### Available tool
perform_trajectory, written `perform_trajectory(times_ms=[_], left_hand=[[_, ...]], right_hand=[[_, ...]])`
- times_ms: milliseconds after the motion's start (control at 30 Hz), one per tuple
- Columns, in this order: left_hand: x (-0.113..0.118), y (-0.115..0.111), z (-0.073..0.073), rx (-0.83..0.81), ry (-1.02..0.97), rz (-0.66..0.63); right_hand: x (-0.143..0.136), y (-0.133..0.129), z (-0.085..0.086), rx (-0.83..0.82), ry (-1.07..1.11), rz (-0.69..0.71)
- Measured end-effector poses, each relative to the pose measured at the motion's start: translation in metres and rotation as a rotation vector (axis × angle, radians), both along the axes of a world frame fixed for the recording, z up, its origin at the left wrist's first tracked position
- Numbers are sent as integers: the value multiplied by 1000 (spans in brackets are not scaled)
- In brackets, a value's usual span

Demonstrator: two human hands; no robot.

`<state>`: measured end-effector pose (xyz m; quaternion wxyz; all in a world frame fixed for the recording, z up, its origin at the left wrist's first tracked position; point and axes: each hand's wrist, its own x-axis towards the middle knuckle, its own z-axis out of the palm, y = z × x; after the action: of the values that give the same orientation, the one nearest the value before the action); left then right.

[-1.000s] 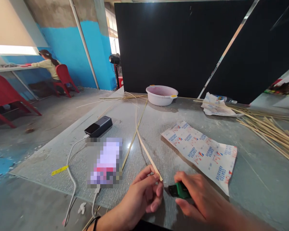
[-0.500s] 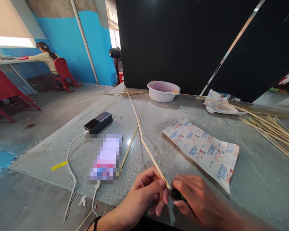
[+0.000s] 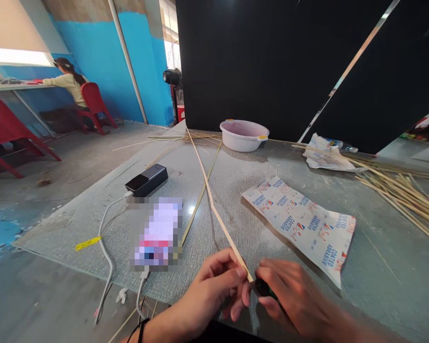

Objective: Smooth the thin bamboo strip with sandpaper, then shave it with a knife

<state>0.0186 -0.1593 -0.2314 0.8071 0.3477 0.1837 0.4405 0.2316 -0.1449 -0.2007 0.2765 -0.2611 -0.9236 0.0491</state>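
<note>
A long pale bamboo strip [image 3: 223, 227] runs from the far side of the table down to my hands, with a bend near its middle. My left hand [image 3: 218, 286] pinches it close to its near end between thumb and fingers. Just to the right, my right hand [image 3: 289, 290] is wrapped round a dark-handled tool [image 3: 262, 287], whose short blade meets the end of the strip. Most of the handle is hidden by my fingers. A sheet of coated abrasive paper [image 3: 300, 224] lies beyond my right hand.
On the glass table [image 3: 75, 214] are a blurred phone [image 3: 159, 231], a black power bank [image 3: 146, 180], white cables and a basin [image 3: 245, 136]. Bamboo strips [image 3: 407, 200] are heaped at the right. A person [image 3: 71, 83] sits at another table, far left.
The tool's blade now touches the tip of the strip, where a small gap showed before. The camera view has shifted very slightly; my left hand keeps its grip.
</note>
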Motion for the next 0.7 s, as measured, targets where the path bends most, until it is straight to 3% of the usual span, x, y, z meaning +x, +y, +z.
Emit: perform_trajectory(times_ms=[700], left_hand=[[0, -2, 1, -7, 14, -31]], right_hand=[[3, -3, 0, -4, -69, 0]])
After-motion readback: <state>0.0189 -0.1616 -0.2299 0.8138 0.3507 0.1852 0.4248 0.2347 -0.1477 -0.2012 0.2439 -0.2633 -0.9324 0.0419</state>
